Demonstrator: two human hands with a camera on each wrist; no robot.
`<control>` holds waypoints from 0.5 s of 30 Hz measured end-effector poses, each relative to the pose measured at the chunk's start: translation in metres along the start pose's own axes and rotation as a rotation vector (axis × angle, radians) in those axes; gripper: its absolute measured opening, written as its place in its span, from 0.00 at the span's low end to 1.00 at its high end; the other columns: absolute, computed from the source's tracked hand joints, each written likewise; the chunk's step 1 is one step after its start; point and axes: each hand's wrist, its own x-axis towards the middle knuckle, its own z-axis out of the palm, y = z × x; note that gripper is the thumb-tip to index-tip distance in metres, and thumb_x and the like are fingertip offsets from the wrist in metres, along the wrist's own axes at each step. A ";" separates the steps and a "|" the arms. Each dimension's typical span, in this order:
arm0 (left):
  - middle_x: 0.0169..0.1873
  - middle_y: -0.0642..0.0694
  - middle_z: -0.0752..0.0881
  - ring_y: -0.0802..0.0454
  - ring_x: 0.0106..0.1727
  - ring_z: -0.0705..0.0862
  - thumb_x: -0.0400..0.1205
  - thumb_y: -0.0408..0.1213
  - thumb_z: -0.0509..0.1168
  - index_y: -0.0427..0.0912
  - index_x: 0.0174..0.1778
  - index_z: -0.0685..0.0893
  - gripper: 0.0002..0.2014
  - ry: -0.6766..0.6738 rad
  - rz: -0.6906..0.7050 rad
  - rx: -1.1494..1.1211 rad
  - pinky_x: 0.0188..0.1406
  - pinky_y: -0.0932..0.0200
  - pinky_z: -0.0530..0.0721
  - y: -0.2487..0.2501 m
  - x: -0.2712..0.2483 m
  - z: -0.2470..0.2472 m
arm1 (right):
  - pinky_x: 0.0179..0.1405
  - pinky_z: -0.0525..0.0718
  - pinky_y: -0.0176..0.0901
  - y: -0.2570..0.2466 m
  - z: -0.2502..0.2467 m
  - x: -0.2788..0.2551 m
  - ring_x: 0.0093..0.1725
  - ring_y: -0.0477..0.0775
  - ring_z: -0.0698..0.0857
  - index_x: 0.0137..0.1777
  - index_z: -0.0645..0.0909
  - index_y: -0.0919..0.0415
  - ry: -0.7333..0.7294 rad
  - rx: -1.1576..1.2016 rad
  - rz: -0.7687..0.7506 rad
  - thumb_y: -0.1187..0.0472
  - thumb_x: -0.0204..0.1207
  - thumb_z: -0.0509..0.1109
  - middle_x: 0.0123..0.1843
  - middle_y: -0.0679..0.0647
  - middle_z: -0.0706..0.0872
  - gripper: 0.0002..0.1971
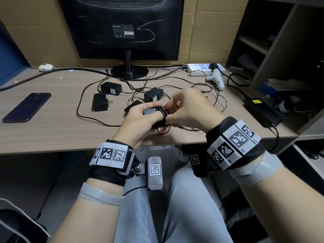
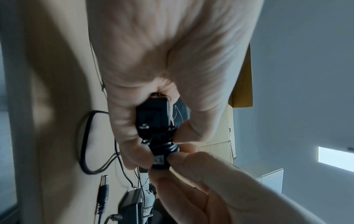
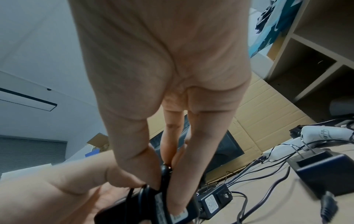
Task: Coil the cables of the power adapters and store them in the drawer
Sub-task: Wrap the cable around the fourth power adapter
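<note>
My left hand (image 1: 138, 118) is wrapped around a black power adapter (image 1: 149, 112), thumb lying across its top face and fingers curled underneath, so the block sits in my palm just above the front edge of the desk (image 1: 52, 130). Its two metal prongs point down and back toward me below my palm. The adapter's cable (image 1: 164, 114) is wound in tight turns around the end of the block nearest my right hand (image 1: 189, 109), and the fingers (image 3: 180, 174) of that hand pinch the wound cable against the adapter, thumb on the near side. From my left wrist, the coils bunch right between the fingertips of both hands.

Farther back on the desk lie the other adapters (image 1: 111, 88), still loose, their thin cords looping across the surface in a tangle. A dark phone (image 1: 27, 107) lies flat well off to the left. Behind stands a monitor (image 1: 122, 27), and a white power strip (image 1: 201, 68) and a white game controller (image 1: 216, 78) sit to the right rear.
</note>
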 end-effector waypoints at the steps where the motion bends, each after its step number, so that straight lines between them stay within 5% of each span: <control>1: 0.48 0.31 0.92 0.34 0.42 0.93 0.83 0.22 0.68 0.36 0.68 0.85 0.17 0.013 0.004 0.002 0.50 0.37 0.95 0.000 0.002 0.001 | 0.36 0.94 0.47 0.000 0.001 0.002 0.31 0.48 0.92 0.42 0.89 0.55 0.018 -0.009 -0.002 0.61 0.65 0.84 0.31 0.49 0.91 0.08; 3: 0.45 0.35 0.92 0.35 0.39 0.92 0.85 0.25 0.67 0.36 0.67 0.86 0.15 0.056 0.010 -0.007 0.53 0.34 0.92 0.001 0.004 0.004 | 0.38 0.93 0.45 0.000 0.002 0.004 0.31 0.47 0.91 0.41 0.91 0.54 0.060 -0.019 0.005 0.59 0.64 0.85 0.30 0.47 0.90 0.07; 7: 0.44 0.40 0.91 0.41 0.34 0.92 0.86 0.28 0.67 0.37 0.64 0.87 0.11 0.131 0.003 -0.036 0.29 0.55 0.90 0.001 0.007 0.006 | 0.20 0.69 0.22 -0.003 0.001 0.000 0.26 0.39 0.78 0.43 0.94 0.52 0.086 -0.127 -0.021 0.57 0.66 0.85 0.27 0.42 0.82 0.06; 12: 0.46 0.36 0.91 0.35 0.43 0.91 0.85 0.22 0.67 0.36 0.65 0.87 0.13 0.050 -0.060 -0.104 0.28 0.57 0.89 0.002 0.004 0.002 | 0.20 0.70 0.28 -0.009 -0.008 -0.004 0.27 0.39 0.79 0.44 0.94 0.49 0.026 -0.229 -0.012 0.57 0.66 0.83 0.31 0.43 0.85 0.07; 15: 0.47 0.35 0.91 0.38 0.41 0.91 0.83 0.20 0.67 0.35 0.66 0.86 0.16 0.028 -0.053 -0.090 0.37 0.48 0.94 0.003 0.003 0.002 | 0.22 0.72 0.32 -0.013 -0.008 -0.004 0.29 0.43 0.81 0.41 0.94 0.50 0.035 -0.273 -0.002 0.58 0.64 0.84 0.32 0.47 0.86 0.06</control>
